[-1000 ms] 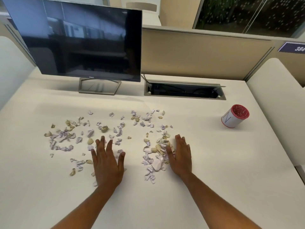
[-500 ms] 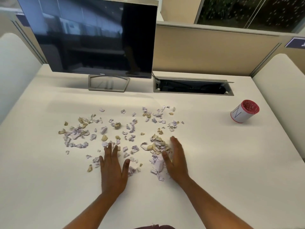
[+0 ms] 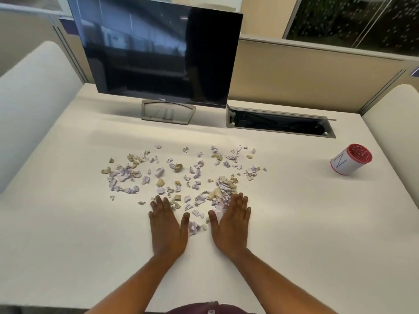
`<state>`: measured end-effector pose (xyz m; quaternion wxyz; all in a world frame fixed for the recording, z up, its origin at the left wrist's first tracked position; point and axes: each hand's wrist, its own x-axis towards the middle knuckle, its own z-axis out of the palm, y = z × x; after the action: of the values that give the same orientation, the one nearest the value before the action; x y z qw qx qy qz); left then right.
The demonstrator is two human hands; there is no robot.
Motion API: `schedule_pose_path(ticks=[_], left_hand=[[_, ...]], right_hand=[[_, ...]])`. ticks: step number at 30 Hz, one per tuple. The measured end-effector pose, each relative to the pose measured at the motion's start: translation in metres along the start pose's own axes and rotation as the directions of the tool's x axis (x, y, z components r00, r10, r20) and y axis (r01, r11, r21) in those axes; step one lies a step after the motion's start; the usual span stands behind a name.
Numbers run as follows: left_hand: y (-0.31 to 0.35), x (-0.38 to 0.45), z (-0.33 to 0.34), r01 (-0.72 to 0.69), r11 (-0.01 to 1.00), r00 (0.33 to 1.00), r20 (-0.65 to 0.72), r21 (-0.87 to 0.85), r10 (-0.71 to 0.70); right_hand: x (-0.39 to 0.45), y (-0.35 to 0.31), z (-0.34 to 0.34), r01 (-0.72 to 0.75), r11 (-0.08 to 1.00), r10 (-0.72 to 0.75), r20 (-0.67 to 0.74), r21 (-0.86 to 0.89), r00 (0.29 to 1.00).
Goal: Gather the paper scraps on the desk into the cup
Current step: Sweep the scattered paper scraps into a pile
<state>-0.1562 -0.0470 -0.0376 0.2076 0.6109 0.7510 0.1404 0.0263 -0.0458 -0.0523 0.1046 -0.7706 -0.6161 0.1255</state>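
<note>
Several purple and tan paper scraps [image 3: 181, 175] lie scattered across the middle of the white desk [image 3: 294, 223]. A denser heap of scraps [image 3: 223, 189] sits just beyond my right fingertips. My left hand [image 3: 166, 227] lies flat, palm down, at the near edge of the scraps, fingers together. A short gap separates it from my right hand [image 3: 231, 223], also flat and palm down. A few scraps [image 3: 196, 225] lie between the two thumbs. The white cup [image 3: 350, 162], with a red rim and red contents, stands tilted at the far right, well away from both hands.
A black monitor [image 3: 158, 53] on a grey stand [image 3: 167, 112] is at the back left of centre. An open cable tray [image 3: 281, 125] is sunk into the desk behind the scraps. White side panels flank the desk; a tan partition closes the back.
Both hands have slid toward me and closer together, pushing scraps inward. The right-hand heap has bunched up at the fingertips. The camera has tilted, shifting the whole scene rightward.
</note>
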Motion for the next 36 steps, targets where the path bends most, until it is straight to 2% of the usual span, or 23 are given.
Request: schedule_pose_path(ticks=[3, 5, 8, 9, 10, 11, 12, 14, 15, 16, 18, 21, 26, 29, 33, 34, 36], left_hand=[[0.016, 0.004, 0.006, -0.186, 0.973, 0.975, 0.095, -0.138, 0.2], [0.011, 0.002, 0.001, -0.266, 0.937, 0.955, 0.073, -0.227, 0.288], [-0.017, -0.001, -0.012, -0.249, 0.953, 0.968, -0.054, -0.171, 0.243], [-0.029, 0.0, -0.018, -0.206, 0.97, 0.976, -0.093, -0.132, 0.195], [-0.042, 0.001, -0.024, -0.153, 0.984, 0.982, -0.129, -0.093, 0.141], [-0.054, 0.002, -0.03, -0.094, 0.994, 0.982, -0.166, -0.052, 0.085], [-0.065, 0.004, -0.036, -0.035, 0.999, 0.979, -0.201, -0.01, 0.032], [-0.083, 0.009, -0.046, 0.068, 0.996, 0.969, -0.242, 0.051, -0.054], [-0.09, 0.012, -0.05, 0.112, 0.992, 0.964, -0.249, 0.064, -0.093], [-0.095, 0.015, -0.053, 0.152, 0.986, 0.959, -0.25, 0.064, -0.132], [-0.101, 0.018, -0.057, 0.205, 0.978, 0.952, -0.241, 0.048, -0.188], [-0.101, 0.018, -0.057, 0.19, 0.979, 0.961, -0.217, 0.078, -0.169], [-0.103, 0.019, -0.055, 0.171, 0.981, 0.963, -0.227, 0.091, -0.147], [-0.101, 0.02, -0.056, 0.165, 0.979, 0.962, -0.239, 0.118, -0.133], [-0.099, 0.026, -0.058, 0.17, 0.981, 0.959, -0.243, 0.093, -0.143], [-0.1, 0.03, -0.06, 0.164, 0.984, 0.958, -0.247, 0.07, -0.143], [-0.108, 0.039, -0.065, 0.158, 0.987, 0.952, -0.27, 0.02, -0.146]], right_hand=[[0.019, -0.014, 0.0, 0.081, 0.993, -0.085, 0.05, 0.083, 0.995], [0.018, -0.011, -0.005, 0.151, 0.967, -0.16, 0.029, 0.205, 0.987], [0.0, 0.003, -0.008, 0.328, 0.936, -0.311, -0.138, 0.13, 0.94], [-0.009, 0.005, -0.007, 0.419, 0.903, -0.405, -0.136, 0.094, 0.904], [-0.018, 0.006, -0.005, 0.533, 0.844, -0.527, -0.09, 0.064, 0.845], [-0.027, 0.004, -0.001, 0.66, 0.75, -0.66, -0.02, 0.035, 0.751], [-0.035, 0.002, 0.004, 0.778, 0.628, -0.778, 0.046, 0.016, 0.627], [-0.046, -0.006, 0.015, 0.923, 0.385, -0.918, 0.111, 0.02, 0.381], [-0.048, -0.01, 0.018, 0.952, 0.306, -0.946, 0.124, 0.026, 0.301], [-0.047, -0.014, 0.021, 0.965, 0.26, -0.958, 0.134, 0.025, 0.255], [-0.038, -0.022, 0.021, 0.974, 0.226, -0.965, 0.135, -0.008, 0.225], [-0.013, -0.028, 0.018, 0.965, 0.244, -0.957, 0.134, -0.096, 0.256], [0.036, -0.022, 0.008, 0.879, 0.411, -0.878, 0.155, -0.241, 0.453], [0.058, -0.013, 0.001, 0.81, 0.524, -0.825, 0.081, -0.263, 0.56], [0.059, -0.001, -0.013, 0.748, 0.632, -0.774, -0.103, -0.202, 0.625], [0.054, 0.005, -0.016, 0.698, 0.696, -0.718, -0.155, -0.165, 0.679], [0.038, 0.022, -0.018, 0.499, 0.864, -0.5, -0.221, -0.064, 0.838]])
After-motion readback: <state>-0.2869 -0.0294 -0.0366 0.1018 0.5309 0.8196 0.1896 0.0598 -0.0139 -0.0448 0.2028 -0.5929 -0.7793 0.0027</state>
